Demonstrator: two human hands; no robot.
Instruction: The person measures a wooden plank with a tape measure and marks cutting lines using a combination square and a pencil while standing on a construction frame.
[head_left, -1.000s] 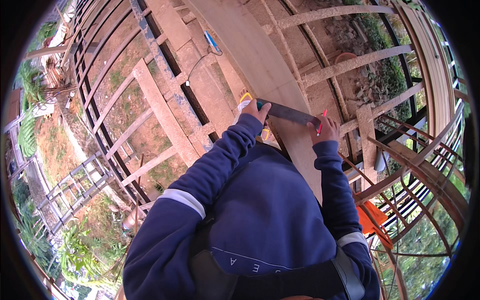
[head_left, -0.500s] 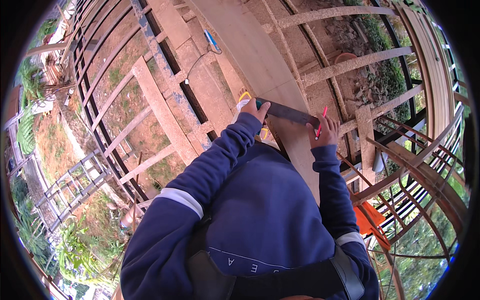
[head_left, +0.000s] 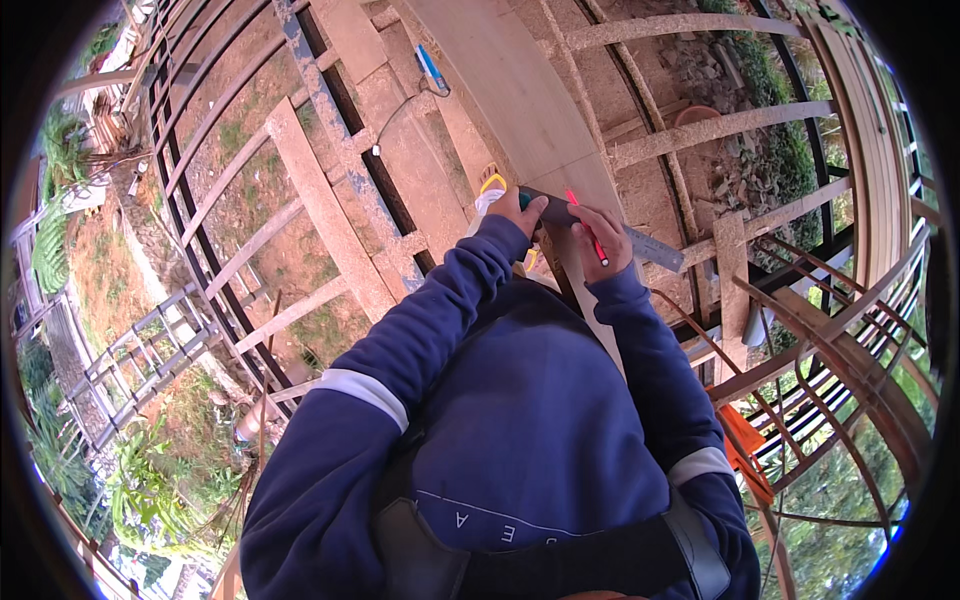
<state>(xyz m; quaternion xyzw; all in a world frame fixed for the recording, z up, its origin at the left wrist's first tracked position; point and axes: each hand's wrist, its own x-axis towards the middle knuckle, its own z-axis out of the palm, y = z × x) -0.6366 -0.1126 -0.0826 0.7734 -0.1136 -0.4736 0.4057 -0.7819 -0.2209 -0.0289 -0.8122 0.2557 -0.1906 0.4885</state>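
A long wooden plank (head_left: 545, 125) runs away from me, with a thin line across it just beyond my hands. Across the plank lies a carpenter's square, its metal blade (head_left: 655, 250) reaching past the right edge. My left hand (head_left: 518, 212) grips its teal-looking handle end at the plank's left edge. In my right hand (head_left: 605, 243) is a red pencil (head_left: 588, 228), tilted, its upper end pointing away from me. The right fingers are over the middle of the blade; whether the pencil's tip touches wood is hidden.
Open wooden framing with gaps surrounds me, including a cross beam (head_left: 720, 138) on the right. A blue and white object (head_left: 431, 68) with a thin cord lies left of the plank. Stacked boards (head_left: 870, 150) stand far right. An orange cloth (head_left: 745, 445) hangs near right. My yellow-strapped sandal (head_left: 493, 184) shows.
My right hand has slid left along the blade toward my left hand, uncovering the blade's right end. The pencil moved with it. My left hand still grips the square.
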